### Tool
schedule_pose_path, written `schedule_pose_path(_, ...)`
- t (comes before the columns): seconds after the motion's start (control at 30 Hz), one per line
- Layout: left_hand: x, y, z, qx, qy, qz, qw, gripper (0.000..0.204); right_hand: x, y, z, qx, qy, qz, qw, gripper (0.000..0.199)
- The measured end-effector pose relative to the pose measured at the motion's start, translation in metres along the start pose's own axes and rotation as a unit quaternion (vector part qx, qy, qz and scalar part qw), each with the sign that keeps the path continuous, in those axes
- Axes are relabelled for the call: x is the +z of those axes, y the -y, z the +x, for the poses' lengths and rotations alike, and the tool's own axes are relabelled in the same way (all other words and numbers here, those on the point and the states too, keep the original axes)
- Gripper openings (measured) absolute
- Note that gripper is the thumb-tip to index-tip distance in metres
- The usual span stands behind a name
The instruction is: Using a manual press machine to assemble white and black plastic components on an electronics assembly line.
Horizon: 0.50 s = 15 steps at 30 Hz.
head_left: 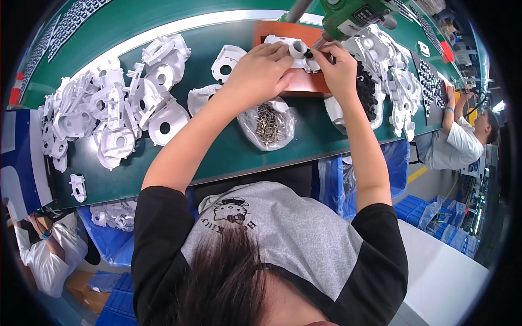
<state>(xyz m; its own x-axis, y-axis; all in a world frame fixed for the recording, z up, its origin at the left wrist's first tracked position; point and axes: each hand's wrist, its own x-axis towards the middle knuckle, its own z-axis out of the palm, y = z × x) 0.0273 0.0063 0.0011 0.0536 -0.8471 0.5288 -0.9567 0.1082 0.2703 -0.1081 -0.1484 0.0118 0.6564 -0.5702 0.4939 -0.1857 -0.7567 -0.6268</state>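
At the far middle of the bench, a white plastic housing (297, 50) with a round collar lies on an orange plate (304, 82), under a green bench machine (348, 16). My left hand (262, 70) presses on the housing's left side, fingers bent over its edge. My right hand (336, 66) is closed in a pinch at the housing's right side. A small black part (309, 54) shows at those fingertips, mostly covered. Between my forearms a clear plastic bag (288, 124) holds many small metal screws (267, 126).
White housings are heaped on the left (111, 111). On the right, more white parts (402, 92) lie beside a bag of black parts (365, 89). Blue bins (394, 160) stand below the bench edge. One co-worker (454, 138) sits far right, another (51, 252) lower left.
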Motion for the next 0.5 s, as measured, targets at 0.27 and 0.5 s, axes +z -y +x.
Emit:
schedule_pose_path(0.27,-0.003,-0.003,0.002,-0.02,0.011,-0.016,1.0,0.036,-0.001,0.008,-0.02,-0.17,0.032,-0.205,0.963,0.032)
schedule_pose_path(0.5,0.005,-0.005,-0.001,-0.014,0.017,-0.015,1.0,0.053,0.004,0.013,-0.023,-0.197,-0.01,-0.239,0.951,0.028)
